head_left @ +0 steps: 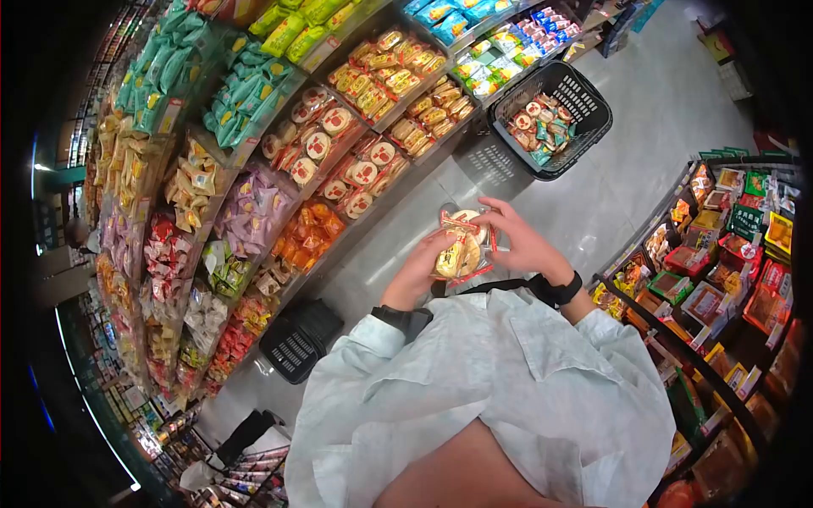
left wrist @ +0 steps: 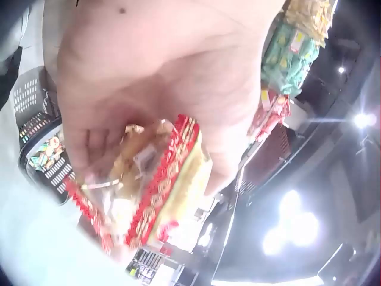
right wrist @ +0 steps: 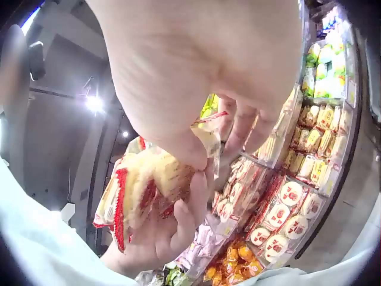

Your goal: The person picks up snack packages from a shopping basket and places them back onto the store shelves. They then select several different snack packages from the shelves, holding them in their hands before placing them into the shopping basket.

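Observation:
In front of my shirt, my left hand (head_left: 421, 267) grips clear-wrapped round pastries (head_left: 460, 256) with red-edged wrappers, thumb lying over the front. The top one is pale yellow with printing on it. From the other side, my right hand (head_left: 527, 247) pinches the wrapper near its upper right edge, fingers arched over it. Seen from the left wrist, a crimped red wrapper strip (left wrist: 161, 187) runs across the packet below the palm. In the right wrist view, the right thumb and fingers meet at a wrapper end (right wrist: 208, 124) beside the left hand.
A black shopping basket (head_left: 603, 127) with several wrapped snacks stands on the grey floor (head_left: 669, 106). Tiered shelf bins of wrapped pastries (head_left: 364, 173) and candies (head_left: 254, 203) line the left. Another dark basket (head_left: 292, 343) sits lower left. A rack of boxed snacks (head_left: 703, 300) curves along the right.

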A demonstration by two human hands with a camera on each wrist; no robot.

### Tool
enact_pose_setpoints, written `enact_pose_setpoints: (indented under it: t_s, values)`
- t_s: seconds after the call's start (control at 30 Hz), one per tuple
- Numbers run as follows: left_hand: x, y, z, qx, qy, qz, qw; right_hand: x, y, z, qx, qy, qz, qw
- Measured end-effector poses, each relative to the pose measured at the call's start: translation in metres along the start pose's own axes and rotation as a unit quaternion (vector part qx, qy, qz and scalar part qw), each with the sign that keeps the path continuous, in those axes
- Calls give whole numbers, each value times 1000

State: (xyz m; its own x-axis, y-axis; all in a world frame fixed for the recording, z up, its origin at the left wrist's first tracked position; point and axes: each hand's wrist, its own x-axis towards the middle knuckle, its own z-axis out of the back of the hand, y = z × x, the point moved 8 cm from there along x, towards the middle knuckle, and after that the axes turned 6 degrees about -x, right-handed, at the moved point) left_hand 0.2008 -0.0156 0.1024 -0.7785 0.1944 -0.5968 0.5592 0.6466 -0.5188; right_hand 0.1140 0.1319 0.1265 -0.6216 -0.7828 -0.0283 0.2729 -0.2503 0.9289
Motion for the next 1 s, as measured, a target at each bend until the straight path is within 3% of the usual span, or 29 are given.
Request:
enact_pose_setpoints:
  t_s: [0.03, 0.13, 0.23, 0.33, 0.43, 0.53, 0.67, 0.83, 0.87, 1.0]
  values:
    - [3, 3, -5, -4, -5, 9, 1000, -11, 2, 4, -6, 1, -12, 1000]
    - [15, -3, -25, 113, -19, 15, 993, -40, -12, 3, 175, 6, -84, 981]
    - [34, 4, -42, 190, 15, -15, 982, -58, -25, -7, 432, -26, -165, 886]
    - [43, 5, -75, 257, 60, -51, 963, -62, -43, -8, 355, -52, -195, 913]
    - [50, 6, -75, 275, 67, -50, 958, -54, -55, -5, 385, -71, -193, 900]
    - [42, -11, -67, 324, 65, -95, 939, -33, -56, -9, 380, 7, -174, 908]
    - [31, -19, -28, 350, 11, -145, 925, -3, -37, -15, 340, 106, -159, 921]
    - [31, -49, 24, 277, -45, -150, 948, 30, -35, -28, 353, 132, -186, 907]
    - [32, -57, 38, 187, -60, -144, 970, 35, -36, -30, 345, 141, -188, 909]
    - [36, -111, 108, 222, -165, -195, 941, 64, -30, -24, 323, 131, -226, 910]
